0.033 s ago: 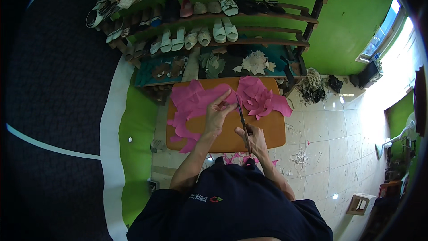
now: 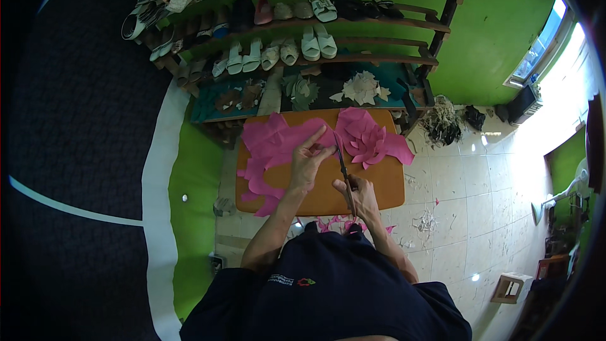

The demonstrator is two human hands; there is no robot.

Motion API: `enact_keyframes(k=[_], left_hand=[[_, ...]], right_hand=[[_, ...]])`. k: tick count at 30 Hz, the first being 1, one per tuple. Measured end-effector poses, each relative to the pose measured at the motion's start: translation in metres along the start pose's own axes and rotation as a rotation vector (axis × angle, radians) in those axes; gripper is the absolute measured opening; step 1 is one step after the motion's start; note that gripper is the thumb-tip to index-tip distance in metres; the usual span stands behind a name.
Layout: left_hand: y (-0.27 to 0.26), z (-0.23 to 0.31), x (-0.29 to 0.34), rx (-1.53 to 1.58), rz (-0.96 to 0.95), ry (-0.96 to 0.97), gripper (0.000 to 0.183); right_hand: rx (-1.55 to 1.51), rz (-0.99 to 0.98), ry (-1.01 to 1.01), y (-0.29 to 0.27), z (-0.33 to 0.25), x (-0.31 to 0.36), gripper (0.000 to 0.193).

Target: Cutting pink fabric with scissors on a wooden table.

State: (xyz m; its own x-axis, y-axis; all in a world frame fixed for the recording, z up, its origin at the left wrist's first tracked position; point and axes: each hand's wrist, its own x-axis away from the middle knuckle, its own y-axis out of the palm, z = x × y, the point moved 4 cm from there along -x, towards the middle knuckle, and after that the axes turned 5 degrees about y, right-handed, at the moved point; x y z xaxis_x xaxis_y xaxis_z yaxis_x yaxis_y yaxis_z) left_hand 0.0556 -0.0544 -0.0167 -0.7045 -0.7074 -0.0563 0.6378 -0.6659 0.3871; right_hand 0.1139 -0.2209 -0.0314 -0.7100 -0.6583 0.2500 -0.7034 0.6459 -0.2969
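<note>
My right hand (image 2: pixel 360 196) is closed round the handles of dark scissors (image 2: pixel 343 163), whose blades point away from me and meet the edge of a pink sheet (image 2: pixel 297 139). Between thumb and fingers, my left hand (image 2: pixel 307 164) pinches that sheet close to the blade tips. The sheet looks thin and flexible, with curved cut edges, and spreads over the left side of an orange table (image 2: pixel 315 196). Whether it is leather or cloth, I cannot tell. To the right of the blades lies a pile of cut pink petal-like pieces (image 2: pixel 366 142).
Pink scraps (image 2: pixel 334 222) lie on the tiled floor (image 2: pixel 454 183) by the table's near edge. Beyond the table, a wooden rack (image 2: pixel 379 60) holds several shoes and sandals, with grey and cream cut pieces (image 2: pixel 361 88) low down. A bundle of shavings (image 2: pixel 442 120) sits right of it.
</note>
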Motion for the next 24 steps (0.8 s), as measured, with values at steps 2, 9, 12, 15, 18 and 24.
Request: enact_keyframes(k=[2, 9, 12, 15, 18, 24], left_hand=[[-0.001, -0.001, 0.000, 0.005, 0.000, 0.004, 0.059], [-0.008, -0.005, -0.003, 0.049, -0.043, 0.021, 0.064], [-0.011, -0.005, -0.002, 0.061, -0.051, 0.023, 0.062], [-0.006, 0.001, -0.004, 0.099, 0.015, 0.011, 0.059], [-0.012, -0.002, -0.005, 0.105, 0.057, 0.024, 0.056], [0.003, 0.001, 0.011, -0.002, 0.030, 0.026, 0.054]], right_hand=[[0.023, 0.013, -0.025, -0.002, 0.000, 0.000, 0.067], [0.062, 0.003, -0.040, -0.005, -0.008, 0.002, 0.068], [0.045, -0.008, -0.009, -0.005, -0.006, 0.006, 0.067], [0.017, -0.026, 0.004, -0.005, -0.008, 0.008, 0.066], [-0.006, -0.035, 0.003, 0.002, 0.001, 0.007, 0.066], [0.003, -0.022, -0.022, 0.004, -0.006, 0.001, 0.068]])
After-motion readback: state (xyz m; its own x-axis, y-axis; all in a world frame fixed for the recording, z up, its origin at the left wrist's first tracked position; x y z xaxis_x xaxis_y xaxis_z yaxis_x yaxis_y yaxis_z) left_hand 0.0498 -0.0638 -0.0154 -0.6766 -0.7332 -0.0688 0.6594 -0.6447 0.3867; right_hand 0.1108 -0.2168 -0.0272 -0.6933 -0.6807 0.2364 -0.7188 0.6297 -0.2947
